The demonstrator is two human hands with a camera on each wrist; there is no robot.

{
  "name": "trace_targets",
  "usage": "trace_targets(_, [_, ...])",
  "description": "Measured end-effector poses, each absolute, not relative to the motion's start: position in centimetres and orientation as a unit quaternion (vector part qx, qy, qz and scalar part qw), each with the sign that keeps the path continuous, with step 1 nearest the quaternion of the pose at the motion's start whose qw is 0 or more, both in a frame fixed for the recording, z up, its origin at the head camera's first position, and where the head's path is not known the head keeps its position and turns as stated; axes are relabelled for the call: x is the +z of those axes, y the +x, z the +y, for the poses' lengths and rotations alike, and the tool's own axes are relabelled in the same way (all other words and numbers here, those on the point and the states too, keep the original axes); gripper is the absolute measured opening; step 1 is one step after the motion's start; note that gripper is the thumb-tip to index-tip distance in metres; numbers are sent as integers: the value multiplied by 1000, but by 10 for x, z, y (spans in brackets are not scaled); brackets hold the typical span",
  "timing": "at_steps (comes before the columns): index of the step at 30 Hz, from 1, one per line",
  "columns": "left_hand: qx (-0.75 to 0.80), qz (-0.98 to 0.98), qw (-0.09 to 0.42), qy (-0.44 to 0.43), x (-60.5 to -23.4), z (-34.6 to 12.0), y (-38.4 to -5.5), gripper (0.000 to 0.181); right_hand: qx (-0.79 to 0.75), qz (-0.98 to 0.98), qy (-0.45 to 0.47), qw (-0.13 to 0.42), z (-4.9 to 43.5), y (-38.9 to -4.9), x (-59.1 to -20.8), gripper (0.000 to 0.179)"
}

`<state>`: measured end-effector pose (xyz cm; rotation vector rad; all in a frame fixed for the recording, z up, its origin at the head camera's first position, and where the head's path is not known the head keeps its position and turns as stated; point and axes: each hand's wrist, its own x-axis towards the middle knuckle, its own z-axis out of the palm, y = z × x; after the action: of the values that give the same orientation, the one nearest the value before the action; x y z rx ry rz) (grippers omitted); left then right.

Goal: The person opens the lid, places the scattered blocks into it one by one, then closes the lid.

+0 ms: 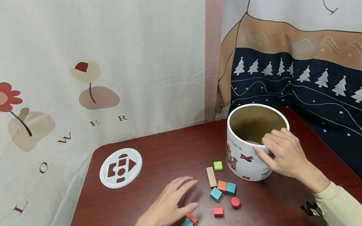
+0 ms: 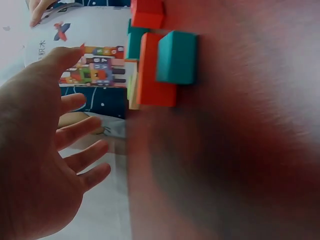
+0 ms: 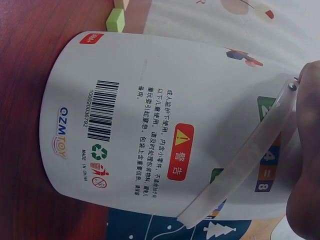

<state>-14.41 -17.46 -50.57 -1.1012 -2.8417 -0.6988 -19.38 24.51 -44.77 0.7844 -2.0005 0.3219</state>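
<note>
My right hand [image 1: 285, 152] grips the near right rim of a white toy bucket [image 1: 247, 161], with the thumb low on its outer wall. The bucket stands on the table, its open mouth tipped slightly into view. A pale strap handle [image 3: 240, 155] hangs along its side in the right wrist view. Fingers spread and holding nothing, my left hand [image 1: 169, 203] hovers over the table. By its thumb lie a blue block [image 1: 188, 225] and a red block [image 1: 192, 218], partly hidden. Further right are a tan plank [image 1: 211, 177], a green cube [image 1: 218, 166] and a red cylinder [image 1: 235, 202].
An orange block [image 1: 222, 186] sits among blue blocks [image 1: 216, 194], with a red block [image 1: 218, 212] nearer. A round white lid with shaped holes [image 1: 131, 178] lies at the far left of the dark red table [image 1: 165, 150]. A small black item [image 1: 308, 209] is beside the right sleeve.
</note>
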Motion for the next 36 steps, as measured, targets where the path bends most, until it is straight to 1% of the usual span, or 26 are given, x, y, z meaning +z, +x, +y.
trace_targets(6, [-216, -907, -3, -361, -516, -182, -127, 54, 133, -816, 318, 463, 245, -193, -448, 55])
trace_targets(12, [-216, -900, -17, -378, -523, -187, -118, 47, 135, -817, 317, 462, 246, -192, -450, 55])
trace_targets(17, [-220, -895, -32, -387, -527, -187, -116, 40, 135, -817, 317, 462, 246, -193, -449, 56])
trace_targets(29, [-222, -890, -14, -399, -526, -185, -116, 10, 135, -820, 315, 458, 246, -193, -449, 55])
trace_targets(36, [-221, -896, -29, -385, -527, -185, -116, 8, 135, -819, 316, 460, 245, -193, -449, 56])
